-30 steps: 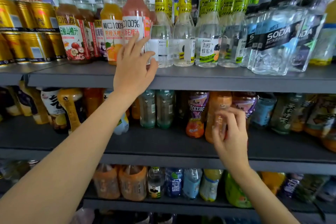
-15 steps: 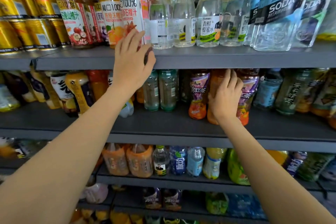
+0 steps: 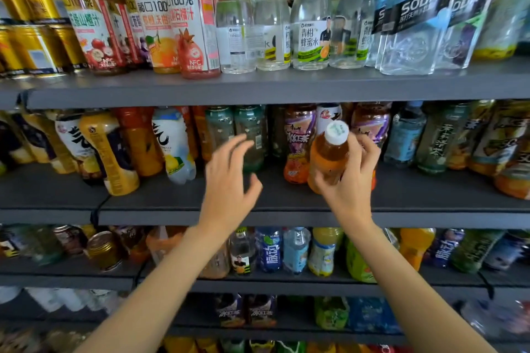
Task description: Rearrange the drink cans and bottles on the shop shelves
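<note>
Right hand grips orange bottle, tilted, white cap forward; left hand spread, holding nothing. Both before middle shelf.

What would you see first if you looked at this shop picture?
First, the right hand gripping an orange bottle with a white cap, tilted toward the camera at the middle shelf. Beside it, the left hand hovers open. Up left sit shiny gold cans.
</note>
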